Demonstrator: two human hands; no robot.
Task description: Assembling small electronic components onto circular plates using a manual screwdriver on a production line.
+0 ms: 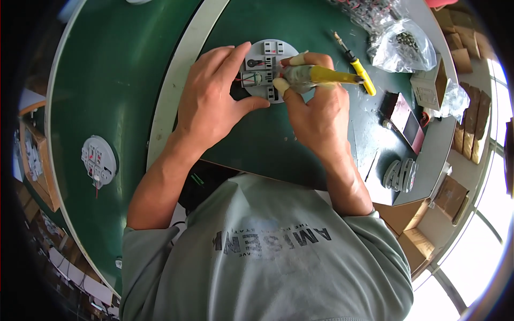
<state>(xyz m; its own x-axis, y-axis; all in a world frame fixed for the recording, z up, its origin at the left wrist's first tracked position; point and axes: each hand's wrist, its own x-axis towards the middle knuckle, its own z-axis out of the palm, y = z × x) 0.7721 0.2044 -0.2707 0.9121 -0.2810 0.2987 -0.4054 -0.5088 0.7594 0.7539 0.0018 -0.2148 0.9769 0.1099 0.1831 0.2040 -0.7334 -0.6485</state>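
A round, light grey plastic base [288, 51] lies on the green bench, fitted with white sockets, a small green circuit board [257, 78], a round black part and thin red wires. My left hand [211, 88] grips its left side, index finger along the upper edge and thumb at the lower edge. Over the base's right part, my right hand [322, 115] is closed round a power screwdriver [326, 76] with a yellow end and a body that looks wrapped in clear plastic. Pale finger cots cover two of its fingertips. The tool's working tip is hidden.
A yellow-handled soldering iron [363, 75] lies to the right. Beyond it are a clear bag [402, 47] of small metal parts, a cardboard box [428, 88] and a dark flat box [408, 120]. Stacked grey discs [400, 175] stand nearer. Another round base [99, 162] sits on the left green surface.
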